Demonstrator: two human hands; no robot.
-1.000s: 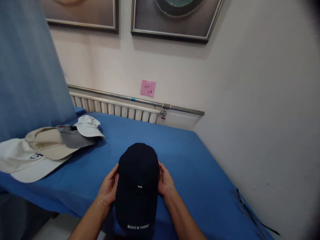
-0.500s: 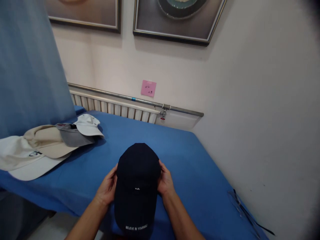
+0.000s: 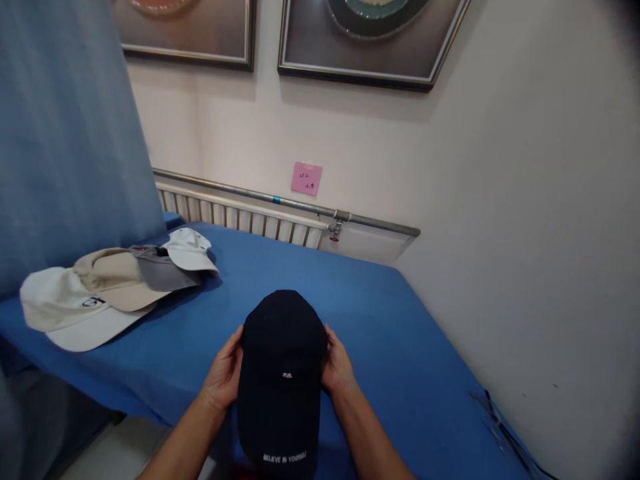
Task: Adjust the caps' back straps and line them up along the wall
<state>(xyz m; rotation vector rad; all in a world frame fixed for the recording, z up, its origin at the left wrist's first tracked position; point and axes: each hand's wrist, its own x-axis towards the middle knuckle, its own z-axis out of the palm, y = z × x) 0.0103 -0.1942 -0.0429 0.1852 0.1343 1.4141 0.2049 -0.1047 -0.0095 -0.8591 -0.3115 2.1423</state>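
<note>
Dark cap [image 3: 283,353] (perhaps navy), blue sheet [image 3: 385,333]

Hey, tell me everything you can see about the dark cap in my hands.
The dark cap is navy or near-black and looks like matte fabric, with a rounded crown and a long brim. A small pale mark sits at the front, and white capital lettering, "BELIEVE IN YOURSELF", runs near the brim's edge. It's top side up, brim toward you, held at its sides by your left hand and right hand. Its underside is hidden.
</note>
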